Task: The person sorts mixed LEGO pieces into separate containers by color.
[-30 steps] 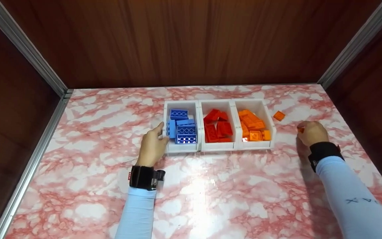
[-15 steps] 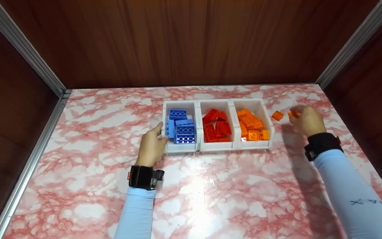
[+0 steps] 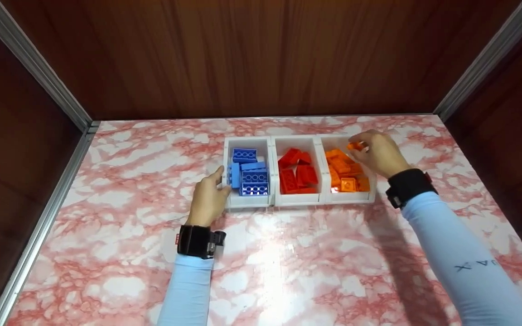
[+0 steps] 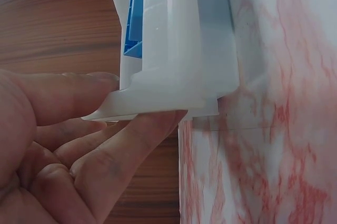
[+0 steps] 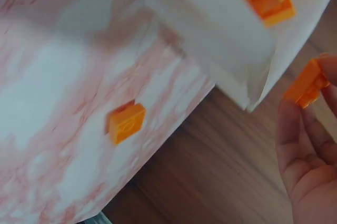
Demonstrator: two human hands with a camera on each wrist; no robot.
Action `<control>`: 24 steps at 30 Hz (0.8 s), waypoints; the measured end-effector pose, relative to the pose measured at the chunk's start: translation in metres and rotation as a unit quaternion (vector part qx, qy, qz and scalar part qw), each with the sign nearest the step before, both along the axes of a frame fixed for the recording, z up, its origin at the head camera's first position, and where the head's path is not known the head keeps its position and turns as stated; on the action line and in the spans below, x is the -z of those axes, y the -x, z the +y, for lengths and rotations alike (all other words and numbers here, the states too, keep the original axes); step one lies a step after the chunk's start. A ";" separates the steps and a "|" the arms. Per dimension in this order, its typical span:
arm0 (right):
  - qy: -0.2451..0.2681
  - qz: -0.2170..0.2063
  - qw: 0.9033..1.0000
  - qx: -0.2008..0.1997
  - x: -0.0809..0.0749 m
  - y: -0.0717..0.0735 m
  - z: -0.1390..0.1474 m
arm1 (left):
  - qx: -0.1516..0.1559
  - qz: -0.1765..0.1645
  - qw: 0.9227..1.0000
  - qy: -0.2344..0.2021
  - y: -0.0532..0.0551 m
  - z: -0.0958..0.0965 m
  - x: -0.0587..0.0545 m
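At the left side of the white bin with blue bricks [image 3: 248, 203], my left hand [image 3: 208, 199] grips the bin's edge. In the left wrist view the thumb lies on one face of that edge [image 4: 158, 105] and fingers on the other. My right hand [image 3: 381, 154] pinches an orange toy brick [image 3: 355, 146] over the bin of orange bricks [image 3: 349, 198]; the right wrist view shows the brick [image 5: 304, 84] between thumb and fingertips. Another orange brick [image 5: 128, 123] lies on the table beside that bin, hidden behind my right hand in the head view.
Between these two stands a white bin of red bricks [image 3: 297, 199], all three side by side in a row. The pink-and-white marbled table [image 3: 120, 253] is bounded by a dark wooden back wall [image 3: 261, 59] and side panels with metal edge rails.
My right hand has carried the orange brick left from the table's right side to over the orange bin. My left hand has stayed at the blue bin's edge.
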State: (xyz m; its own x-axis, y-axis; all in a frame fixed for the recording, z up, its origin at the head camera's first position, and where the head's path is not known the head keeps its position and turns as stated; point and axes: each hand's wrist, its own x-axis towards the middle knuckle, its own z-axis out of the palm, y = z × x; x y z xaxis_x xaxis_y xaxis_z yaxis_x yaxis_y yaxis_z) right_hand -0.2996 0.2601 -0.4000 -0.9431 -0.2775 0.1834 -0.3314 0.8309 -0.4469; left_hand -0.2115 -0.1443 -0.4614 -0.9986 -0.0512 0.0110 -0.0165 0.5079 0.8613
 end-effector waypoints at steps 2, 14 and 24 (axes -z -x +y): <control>-0.007 -0.014 1.000 -0.003 0.002 0.002 -0.004 | -0.002 0.003 1.000 0.001 0.001 0.000 0.000; 0.027 -0.029 0.993 0.109 0.027 0.016 0.047 | -0.004 0.015 1.000 0.006 0.003 0.003 0.001; -0.106 -0.197 0.971 0.086 0.058 0.026 0.071 | -0.006 0.018 1.000 0.006 0.002 -0.001 0.002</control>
State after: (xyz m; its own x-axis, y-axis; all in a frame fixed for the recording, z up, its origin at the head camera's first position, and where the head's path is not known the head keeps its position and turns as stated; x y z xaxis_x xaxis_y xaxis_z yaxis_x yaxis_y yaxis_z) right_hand -0.3260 0.3312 -0.4580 -0.9642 -0.1020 -0.2448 -0.0176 0.9457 -0.3246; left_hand -0.2132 -0.1453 -0.4629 -0.9969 -0.0633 0.0475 0.0078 0.5190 0.8548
